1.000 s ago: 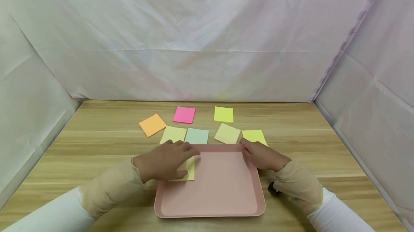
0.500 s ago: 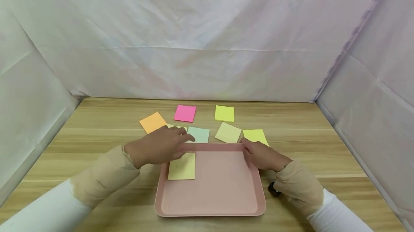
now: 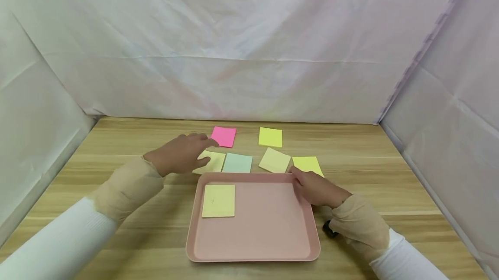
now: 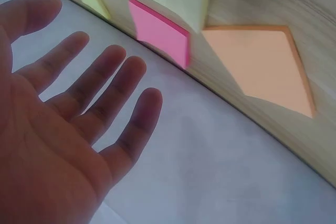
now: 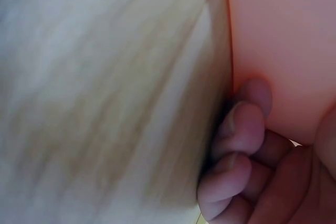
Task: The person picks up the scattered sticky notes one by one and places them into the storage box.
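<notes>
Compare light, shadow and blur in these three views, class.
Head: soft, fairly even light, pink tray clearly outlined; left wrist: dim, left hand shaded, orange sticky-note pad looking skewed; right wrist: wood tabletop heavily blurred, right hand's fingers clearer.

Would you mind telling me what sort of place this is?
It looks like a screened-off tabletop workspace, perhaps a recording booth: white sheeting encloses the back and both sides of a wood-grain table, which bears coloured sticky notes and a pink tray.
</notes>
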Demonstrator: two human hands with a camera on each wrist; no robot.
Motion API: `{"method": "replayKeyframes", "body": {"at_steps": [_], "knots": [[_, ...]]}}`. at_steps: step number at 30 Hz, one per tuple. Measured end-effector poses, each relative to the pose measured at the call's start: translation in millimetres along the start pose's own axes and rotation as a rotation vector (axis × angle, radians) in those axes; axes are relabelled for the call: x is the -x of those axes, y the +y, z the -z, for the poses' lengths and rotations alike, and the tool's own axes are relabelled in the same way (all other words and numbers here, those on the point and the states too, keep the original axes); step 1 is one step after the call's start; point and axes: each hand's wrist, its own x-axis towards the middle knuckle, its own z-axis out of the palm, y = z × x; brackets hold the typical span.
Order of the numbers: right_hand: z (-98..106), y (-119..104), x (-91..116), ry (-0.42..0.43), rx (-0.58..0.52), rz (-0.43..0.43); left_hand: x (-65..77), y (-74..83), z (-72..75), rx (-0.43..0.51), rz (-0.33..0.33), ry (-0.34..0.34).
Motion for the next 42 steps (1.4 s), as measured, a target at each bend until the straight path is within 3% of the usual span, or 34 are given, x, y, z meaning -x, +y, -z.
{"method": "replayKeyframes", "body": {"at_steps": [11,20,28,42], "knots": [[1,1,1,-0.013,-0.005,-0.007,-13.0,-29.4,-6.5,0.035,0.126,-0.072],[1,-1,0,-0.022,-0.012,-0.013,-4.5,-47.2,-12.3,0.065,0.240,-0.142],[0,0,-1,-0.017,-0.014,-0.013,2.6,-54.8,-15.6,0.074,0.295,-0.137],[0,3,-1,-0.022,0.001,-0.002,3.2,-62.5,-22.1,0.051,0.316,-0.136]]}}
